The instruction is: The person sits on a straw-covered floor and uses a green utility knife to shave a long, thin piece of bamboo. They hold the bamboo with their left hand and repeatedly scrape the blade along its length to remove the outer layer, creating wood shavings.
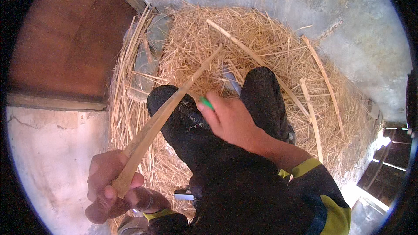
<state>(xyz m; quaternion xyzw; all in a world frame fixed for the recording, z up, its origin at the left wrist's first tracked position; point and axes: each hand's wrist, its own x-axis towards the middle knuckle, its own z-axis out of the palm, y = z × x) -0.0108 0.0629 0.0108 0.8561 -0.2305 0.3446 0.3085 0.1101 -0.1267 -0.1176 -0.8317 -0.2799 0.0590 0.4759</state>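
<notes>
My left hand (102, 176) is closed round the thick near end of a long, pale strip of split bamboo or wood (159, 119). The strip slants up and away to the right, crossing over my left knee. Close to its middle, my right hand (233, 119) is wrapped round a green-handled tool (206, 102). Only a bit of the green handle shows, and I cannot make out its blade or working end. Pale shavings cling to the dark trousers (191, 117) beside that hand.
Straw and shavings (191, 39) cover the floor ahead. Other strips lie there: a long pale strip (244, 48), a shorter strip (311, 117) and a strip near the wall (324, 78). A bluish-grey bar (231, 78) sits between my knees. A brown panel (69, 39) stands left, a grey wall (348, 30) right.
</notes>
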